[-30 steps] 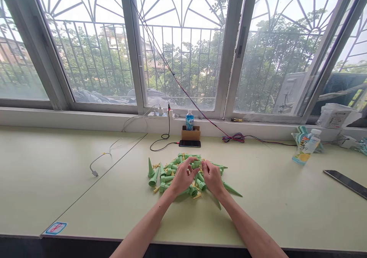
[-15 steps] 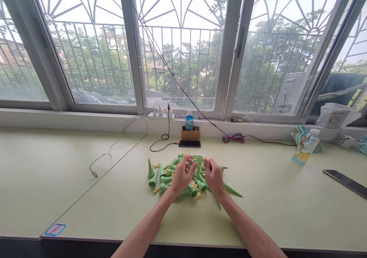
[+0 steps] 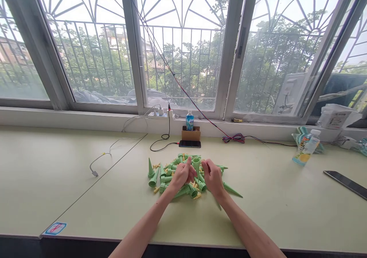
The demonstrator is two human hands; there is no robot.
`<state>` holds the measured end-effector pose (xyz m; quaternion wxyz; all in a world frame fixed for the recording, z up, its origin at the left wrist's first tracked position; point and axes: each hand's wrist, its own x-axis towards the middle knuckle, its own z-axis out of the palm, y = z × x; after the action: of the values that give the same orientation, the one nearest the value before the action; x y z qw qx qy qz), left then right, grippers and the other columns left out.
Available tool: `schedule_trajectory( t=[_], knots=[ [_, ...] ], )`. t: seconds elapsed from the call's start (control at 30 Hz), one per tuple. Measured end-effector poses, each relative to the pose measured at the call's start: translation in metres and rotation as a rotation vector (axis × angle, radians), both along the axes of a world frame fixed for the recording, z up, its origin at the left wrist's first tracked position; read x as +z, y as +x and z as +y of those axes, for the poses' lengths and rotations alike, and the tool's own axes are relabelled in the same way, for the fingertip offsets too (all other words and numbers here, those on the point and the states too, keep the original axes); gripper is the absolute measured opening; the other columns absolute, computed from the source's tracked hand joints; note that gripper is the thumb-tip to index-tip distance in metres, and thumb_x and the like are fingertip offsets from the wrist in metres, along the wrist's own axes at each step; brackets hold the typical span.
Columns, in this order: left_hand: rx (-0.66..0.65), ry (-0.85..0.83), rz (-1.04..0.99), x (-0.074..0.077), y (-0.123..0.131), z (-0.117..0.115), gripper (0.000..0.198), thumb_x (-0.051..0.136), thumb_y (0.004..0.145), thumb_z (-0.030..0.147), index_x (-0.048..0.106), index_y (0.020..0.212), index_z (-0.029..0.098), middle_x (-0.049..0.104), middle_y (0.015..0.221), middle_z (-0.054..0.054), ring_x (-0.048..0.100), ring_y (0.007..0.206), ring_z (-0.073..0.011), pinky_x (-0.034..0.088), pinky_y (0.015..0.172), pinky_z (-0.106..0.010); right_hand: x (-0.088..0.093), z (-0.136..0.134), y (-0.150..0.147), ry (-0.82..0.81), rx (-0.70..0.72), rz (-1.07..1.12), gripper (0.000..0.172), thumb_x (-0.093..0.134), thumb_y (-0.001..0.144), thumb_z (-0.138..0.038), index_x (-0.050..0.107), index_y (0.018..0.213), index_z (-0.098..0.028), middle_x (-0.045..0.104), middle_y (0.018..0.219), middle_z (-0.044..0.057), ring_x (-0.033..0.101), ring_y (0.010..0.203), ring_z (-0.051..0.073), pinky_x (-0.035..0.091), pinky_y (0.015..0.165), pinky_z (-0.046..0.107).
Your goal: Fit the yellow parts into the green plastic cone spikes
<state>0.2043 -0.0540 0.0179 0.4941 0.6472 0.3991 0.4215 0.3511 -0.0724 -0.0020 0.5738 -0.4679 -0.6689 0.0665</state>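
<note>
Left hand (image 3: 180, 175): grip closed on a cone (image 3: 196, 164), held mouth-up just above the pile (image 3: 163, 176) on the worktop (image 3: 86, 189). Right hand (image 3: 212, 177) curls beside it; I cannot tell whether it holds anything. Best to hold the cone steady and upright.

I see a pale green worktable (image 3: 57, 181), white sill (image 3: 71, 118) behind it; wide sliding windows (image 3: 94, 59), arched iron grilles (image 3: 183, 5), leafy trees (image 3: 272, 67) outside, soft overcast daylight
</note>
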Motion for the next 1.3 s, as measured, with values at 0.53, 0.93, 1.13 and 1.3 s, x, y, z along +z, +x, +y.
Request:
schedule_trajectory(
  t=[0.53,0.93,1.13,1.3],
  knots=[
    [-0.129,-0.026,0.003,0.0020,-0.0025,-0.0031,0.075,0.027,0.091,0.066,0.065,0.053,0.014,0.056,0.040,-0.005,0.035,0.030,-0.0085,0.027,0.034,-0.023,0.0030,-0.0041,0.0008,-0.016,0.091,-0.005,0.038,0.034,0.099,-0.042,0.045,0.071,-0.019,0.045,0.060,-0.004,0.035,0.052,0.010,0.031,0.053,0.021],
    [-0.139,0.004,-0.024,0.0025,-0.0040,-0.0033,0.067,0.034,0.089,0.066,0.069,0.064,0.014,0.063,0.053,-0.006,0.038,0.034,-0.0094,0.029,0.035,-0.024,0.0032,-0.0028,0.0021,-0.038,0.110,0.013,0.035,0.034,0.099,-0.043,0.051,0.080,-0.018,0.050,0.062,-0.003,0.041,0.053,0.011,0.034,0.054,0.021],
    [-0.128,0.030,-0.024,-0.0018,-0.0048,-0.0004,0.068,0.034,0.089,0.066,0.068,0.064,0.012,0.063,0.058,-0.007,0.038,0.035,-0.0082,0.030,0.036,-0.023,0.0026,-0.0020,0.0022,-0.047,0.119,0.016,0.034,0.033,0.099,-0.043,0.051,0.083,-0.019,0.051,0.060,-0.003,0.041,0.051,0.011,0.034,0.053,0.021],
    [-0.100,0.052,0.016,-0.0036,-0.0065,0.0009,0.069,0.034,0.087,0.069,0.068,0.067,0.013,0.047,0.041,0.000,0.038,0.035,-0.0103,0.032,0.038,-0.023,0.0015,-0.0011,0.0022,-0.058,0.148,0.033,0.034,0.033,0.098,-0.044,0.051,0.084,-0.019,0.052,0.058,-0.004,0.041,0.048,0.011,0.033,0.049,0.021]
  ],
)
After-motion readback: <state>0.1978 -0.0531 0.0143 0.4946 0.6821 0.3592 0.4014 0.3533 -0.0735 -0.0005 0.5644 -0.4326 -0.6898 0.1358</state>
